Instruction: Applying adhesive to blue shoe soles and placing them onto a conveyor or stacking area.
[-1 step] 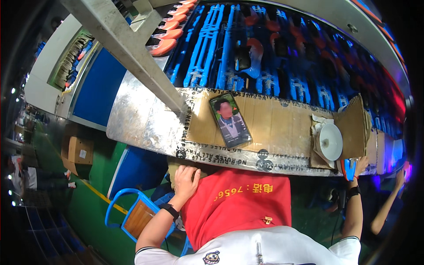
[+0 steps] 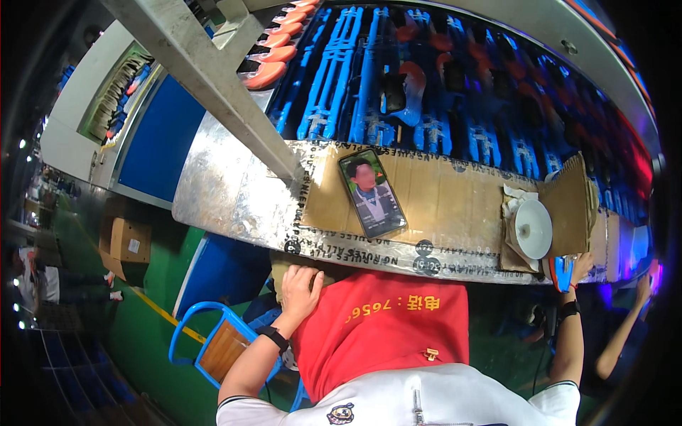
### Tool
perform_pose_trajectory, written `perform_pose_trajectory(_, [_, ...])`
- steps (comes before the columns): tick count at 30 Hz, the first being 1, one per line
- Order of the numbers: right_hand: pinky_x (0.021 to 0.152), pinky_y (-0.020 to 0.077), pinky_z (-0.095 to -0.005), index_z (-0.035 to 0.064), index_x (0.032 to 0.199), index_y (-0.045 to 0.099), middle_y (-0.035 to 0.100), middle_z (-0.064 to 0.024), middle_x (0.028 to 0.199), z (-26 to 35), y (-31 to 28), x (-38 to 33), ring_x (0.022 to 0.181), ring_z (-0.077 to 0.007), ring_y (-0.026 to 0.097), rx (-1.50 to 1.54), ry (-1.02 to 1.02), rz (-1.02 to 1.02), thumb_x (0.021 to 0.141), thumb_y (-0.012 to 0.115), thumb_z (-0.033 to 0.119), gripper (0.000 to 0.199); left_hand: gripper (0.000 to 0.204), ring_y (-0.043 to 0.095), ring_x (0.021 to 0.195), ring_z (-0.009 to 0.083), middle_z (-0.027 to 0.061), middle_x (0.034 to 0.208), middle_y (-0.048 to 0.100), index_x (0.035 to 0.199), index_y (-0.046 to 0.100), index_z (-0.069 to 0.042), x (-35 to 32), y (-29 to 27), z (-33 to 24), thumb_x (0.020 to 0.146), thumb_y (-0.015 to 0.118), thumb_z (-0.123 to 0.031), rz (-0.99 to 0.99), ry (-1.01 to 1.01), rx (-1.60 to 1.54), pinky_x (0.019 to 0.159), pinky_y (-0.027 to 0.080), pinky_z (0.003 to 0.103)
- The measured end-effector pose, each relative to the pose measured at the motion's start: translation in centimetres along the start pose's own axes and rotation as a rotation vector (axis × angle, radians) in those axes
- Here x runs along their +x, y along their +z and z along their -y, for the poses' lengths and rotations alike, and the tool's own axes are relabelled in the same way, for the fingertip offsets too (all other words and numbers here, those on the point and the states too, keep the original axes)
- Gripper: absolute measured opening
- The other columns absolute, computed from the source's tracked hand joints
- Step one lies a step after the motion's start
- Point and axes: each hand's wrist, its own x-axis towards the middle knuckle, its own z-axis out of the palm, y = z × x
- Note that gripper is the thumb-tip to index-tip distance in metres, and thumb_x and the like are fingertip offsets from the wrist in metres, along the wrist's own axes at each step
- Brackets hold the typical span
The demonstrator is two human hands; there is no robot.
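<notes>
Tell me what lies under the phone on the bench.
The black smartphone lies flat on a brown cardboard sheet covering the shiny metal bench edge. Whatever lies beneath the cardboard is hidden.

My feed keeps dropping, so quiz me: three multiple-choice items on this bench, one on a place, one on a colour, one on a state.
1. Where does the phone lie?
A. On the cardboard sheet on the bench
B. On the blue chair
C. In the right hand

2. What colour is the apron over the lap?
A. Green
B. Red
C. White

3. What is the left hand doing?
A. Holding the phone
B. Raised above the conveyor
C. Resting at the bench's near edge, on something tan tucked under it

Answers: 1 A, the phone lies flat, screen up, on the cardboard. 2 B, the apron is red with yellow print. 3 C, the palm lies on the tan thing below the metal edge.
</notes>
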Motion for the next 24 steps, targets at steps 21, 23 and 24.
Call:
perform_pose_trajectory(21, [0.096,0.0400,-0.0436,0.0098,0.116,0.061,0.059,-0.0130,0.112,2.3,-1.8,1.2,0.109,-0.0299,0.053,-0.145,-0.283,0.406,0.100,0.045,0.030,0.030,0.014,0.056,0.087,0.0266,0.0077,0.084,0.064,0.085,0.066,-0.007,0.0,0.1,0.0,0.087,0.066,-0.021,0.009,-0.009,0.020,0.078,0.043,0.039])
perform_pose_trajectory(23, [0.097,0.0399,-0.0434,0.0097,0.116,0.061,0.059,-0.0129,0.112,2.4,-1.8,1.3,0.109,-0.0297,0.053,-0.165,-0.297,0.410,0.100,0.045,0.030,0.030,0.015,0.056,0.088,0.0264,0.0074,0.084,0.064,0.085,0.066,-0.007,0.0,0.1,0.0,0.087,0.066,-0.021,0.013,-0.008,0.013,0.078,0.043,0.039])
perform_pose_trajectory(24, [0.097,0.0399,-0.0434,0.0097,0.116,0.061,0.059,-0.0128,0.113,2.4,-1.8,1.2,0.109,-0.0296,0.053,-0.170,-0.301,0.414,0.100,0.045,0.030,0.030,0.015,0.056,0.088,0.0264,0.0074,0.084,0.064,0.085,0.066,-0.007,0.0,0.1,0.0,0.087,0.066,-0.021,0.012,-0.009,0.014,0.078,0.043,0.039])
